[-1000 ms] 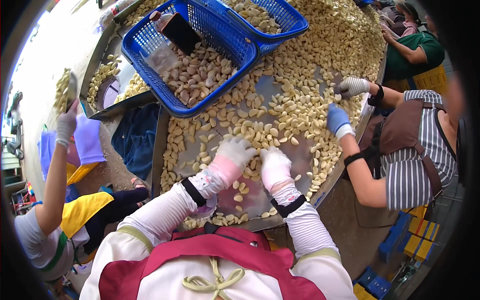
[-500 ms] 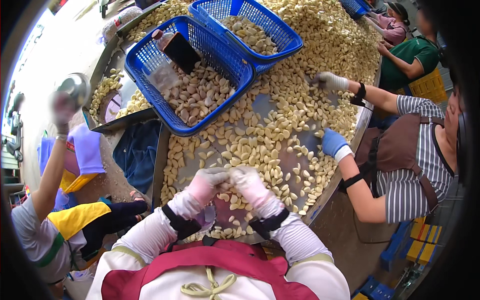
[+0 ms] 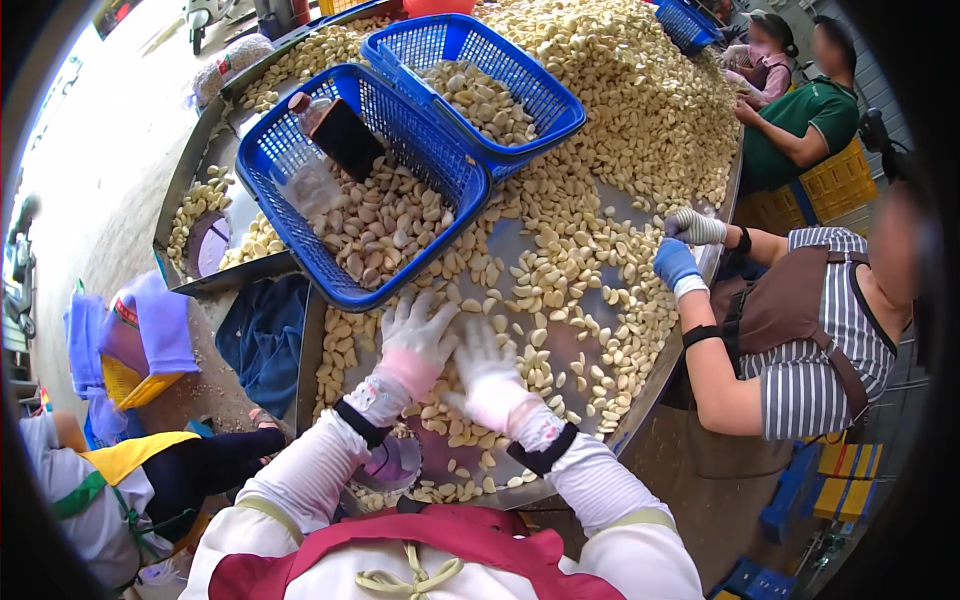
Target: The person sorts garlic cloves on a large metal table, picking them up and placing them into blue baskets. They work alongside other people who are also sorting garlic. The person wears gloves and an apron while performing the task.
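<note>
Both gloved hands have pushed forward across the metal table (image 3: 560, 345) since half a second ago, when they were drawn together near its front edge. The left hand (image 3: 418, 335) now lies palm-down with fingers spread wide over the peeled garlic cloves (image 3: 545, 275), just short of the nearer blue basket (image 3: 330, 185). The right hand (image 3: 487, 360) rests flat just beside it, fingers likewise splayed on the cloves; neither hand appears to grip anything, though cloves under the palms cannot be ruled out. Cloves lie loose over the steel around both hands and rise to a deep heap at the far side.

The nearer basket holds unpeeled-looking cloves, a clear bottle (image 3: 305, 175) and a dark flat object (image 3: 345, 138). A second blue basket (image 3: 480, 85) overlaps its far rim, also part-filled. At right, a co-worker in a striped shirt (image 3: 825, 350) works the table's edge with a blue-gloved hand (image 3: 675, 262). Another person in green (image 3: 800, 130) sits beyond.
</note>
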### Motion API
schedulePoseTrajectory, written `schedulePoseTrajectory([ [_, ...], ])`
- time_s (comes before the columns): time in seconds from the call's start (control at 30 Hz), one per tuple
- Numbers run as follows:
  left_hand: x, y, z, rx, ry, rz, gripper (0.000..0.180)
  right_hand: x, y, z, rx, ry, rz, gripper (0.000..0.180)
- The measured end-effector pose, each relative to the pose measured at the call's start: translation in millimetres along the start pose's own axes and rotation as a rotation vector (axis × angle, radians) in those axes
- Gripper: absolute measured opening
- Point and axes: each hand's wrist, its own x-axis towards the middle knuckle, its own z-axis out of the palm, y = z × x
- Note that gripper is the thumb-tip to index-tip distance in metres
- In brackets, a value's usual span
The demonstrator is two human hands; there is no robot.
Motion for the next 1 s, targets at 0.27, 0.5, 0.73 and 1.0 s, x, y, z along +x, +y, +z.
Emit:
schedulePoseTrajectory([
  [0.27, -67.0, 43.8, 0.6, 0.183, -0.365, 0.332, 0.060, 46.4, 75.3, -9.8, 0.196, 0.207, 0.120, 0.014],
  [0.5, -54.7, -2.3, -44.9, 0.152, -0.126, 0.253, 0.061, 59.0, 95.2, -140.3, 1.500, 0.362, 0.118, 0.074],
  [0.73, -2.2, -55.3, -4.7, 0.378, -0.025, -0.335, 0.065, 130.7, 32.8, -63.1, 0.188, 0.104, 0.273, 0.109],
  [1.0, -58.0, -40.4, -47.4, 0.226, -0.177, -0.092, 0.069, -23.7, 45.4, -61.9, -0.099, -0.092, 0.078, 0.118],
])
